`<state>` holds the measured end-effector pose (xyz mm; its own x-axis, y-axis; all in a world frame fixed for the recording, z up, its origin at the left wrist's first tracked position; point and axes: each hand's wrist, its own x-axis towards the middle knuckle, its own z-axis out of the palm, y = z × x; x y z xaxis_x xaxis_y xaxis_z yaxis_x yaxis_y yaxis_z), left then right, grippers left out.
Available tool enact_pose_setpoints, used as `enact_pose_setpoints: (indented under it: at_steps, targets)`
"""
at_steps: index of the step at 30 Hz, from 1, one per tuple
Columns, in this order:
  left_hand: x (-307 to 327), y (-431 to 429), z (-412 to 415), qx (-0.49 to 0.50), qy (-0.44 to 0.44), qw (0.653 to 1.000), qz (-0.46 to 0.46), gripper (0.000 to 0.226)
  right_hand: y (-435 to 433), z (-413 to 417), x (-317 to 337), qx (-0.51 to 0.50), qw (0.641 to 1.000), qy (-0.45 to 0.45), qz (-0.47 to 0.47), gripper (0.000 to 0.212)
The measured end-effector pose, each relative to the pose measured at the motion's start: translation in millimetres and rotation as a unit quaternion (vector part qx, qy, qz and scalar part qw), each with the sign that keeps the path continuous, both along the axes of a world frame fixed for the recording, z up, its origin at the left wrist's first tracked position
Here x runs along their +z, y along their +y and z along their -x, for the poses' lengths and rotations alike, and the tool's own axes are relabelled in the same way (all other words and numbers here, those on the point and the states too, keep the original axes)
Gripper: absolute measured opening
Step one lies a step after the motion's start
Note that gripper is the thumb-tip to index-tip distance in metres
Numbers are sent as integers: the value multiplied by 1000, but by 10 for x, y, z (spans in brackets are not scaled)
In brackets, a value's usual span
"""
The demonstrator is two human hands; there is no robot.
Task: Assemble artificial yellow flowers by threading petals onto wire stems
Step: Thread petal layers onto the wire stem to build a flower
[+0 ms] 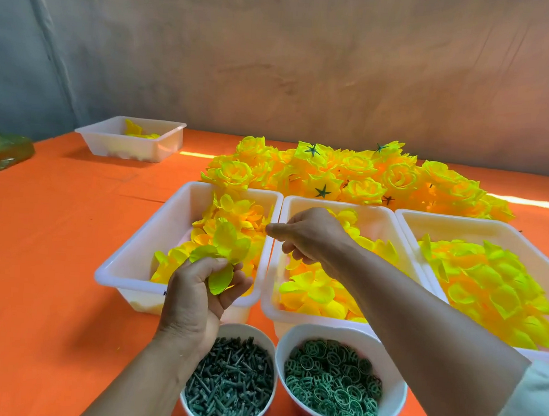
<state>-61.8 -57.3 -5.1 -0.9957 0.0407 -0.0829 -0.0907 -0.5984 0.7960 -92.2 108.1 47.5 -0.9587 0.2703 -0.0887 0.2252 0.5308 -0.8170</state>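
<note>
Fingers (204,265) of my left hand (195,296) grip yellow petals (224,245); my right hand (310,236) pinches something thin, unidentifiable. Thread petals centrally, gently.

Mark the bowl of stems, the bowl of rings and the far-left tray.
bowl of stems (248,330): head view, far rim.
bowl of rings (395,395): head view, right wall.
far-left tray (124,147): head view, front wall.
</note>
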Motion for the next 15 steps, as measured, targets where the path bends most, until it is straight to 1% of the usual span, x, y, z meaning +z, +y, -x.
enact_pose_setpoints:
  at_steps: [2, 4, 8, 12, 14, 15]
  targets:
    - [-13, -6, 9, -2, -1, 1000, 4, 23, 83, -50, 32, 2, 1000, 2, -7, 25]
    - [-20, -11, 23, -9, -6, 1000, 16, 22, 172, -138, 54, 2, 1000, -3, 5, 20]
    - [1, -20, 48, -33, -19, 998, 59, 14, 253, -398, 67, 34, 998, -15, 43, 16]
    - [44, 23, -38, -61, -28, 993, 93, 18, 214, -664, 87, 80, 991, -6, 111, 23]
    - [73, 60, -139, -76, -12, 991, 112, 15, 178, -775, 114, 82, 986, -5, 146, 30]
    - [89, 75, -193, -83, 2, 989, 119, 18, 162, -829, 130, 77, 984, -8, 160, 33]
